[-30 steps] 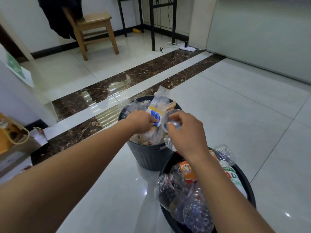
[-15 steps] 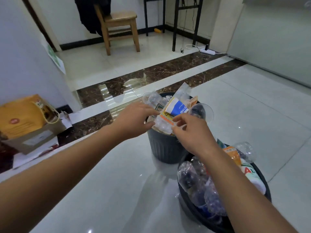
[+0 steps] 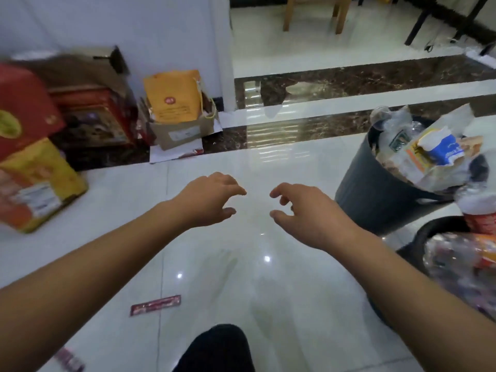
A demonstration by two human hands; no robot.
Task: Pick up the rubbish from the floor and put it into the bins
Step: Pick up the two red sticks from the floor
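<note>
My left hand and my right hand hover side by side over the white tiled floor, fingers loosely curled, holding nothing. A grey bin at the right is heaped with plastic wrappers and bottles. A black bin at the lower right is stuffed with clear plastic bottles. A flat red wrapper lies on the floor below my left forearm. Another small reddish scrap lies at the bottom left.
Red and yellow boxes stand at the left. A cardboard box with an orange bag sits against the white wall. My dark trouser knee shows at the bottom. Wooden chair legs stand beyond the dark marble strip.
Both hands have left the grey bin and its wrappers and now hang empty over the floor. The view has swung left and down, putting the bins at the right.
</note>
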